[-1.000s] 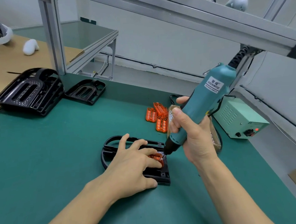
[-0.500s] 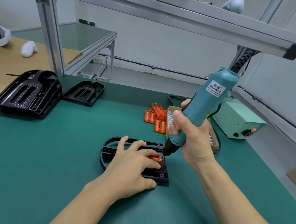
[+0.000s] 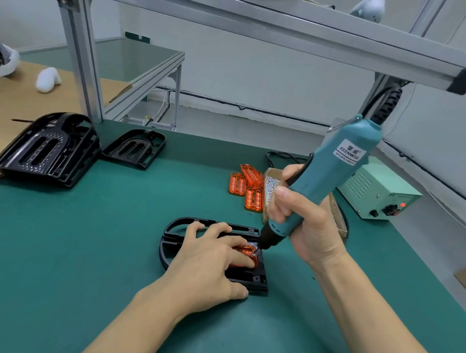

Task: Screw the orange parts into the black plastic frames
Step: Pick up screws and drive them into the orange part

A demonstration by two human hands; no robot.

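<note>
A: Quick, what changed in the last second?

B: Hardly anything. The right hand (image 3: 304, 226) keeps its full wrap around the teal electric screwdriver (image 3: 326, 181), and the bit tip sits at the same corner of the orange part (image 3: 244, 254). The tool stays tilted, top leaning up and to the right. Only the view shifted a little.

A: Left hand?

B: The left hand (image 3: 207, 263) is still flat on top, fingers straight, pressing the orange part down into the black frame (image 3: 257, 280). It grips nothing.

A: So what does that mean for the task?

B: My guess is a screw is being driven at that corner. I can't see the screw itself, it's too small. Looks like one frame in progress, with more to go.

A: Surface?

B: A green mat (image 3: 79, 242). The frame lies flat near the middle of it. Spare orange parts (image 3: 247, 187) are piled behind, beside an open box of screws (image 3: 272, 184). Stacked black frames (image 3: 48, 153) sit far left, with one single frame (image 3: 136, 148) next to them.

A: Room?

B: A pale green power unit (image 3: 376, 194) is at the right with its red light on. An aluminium rail (image 3: 299, 31) runs overhead, and the wall behind is white.
</note>
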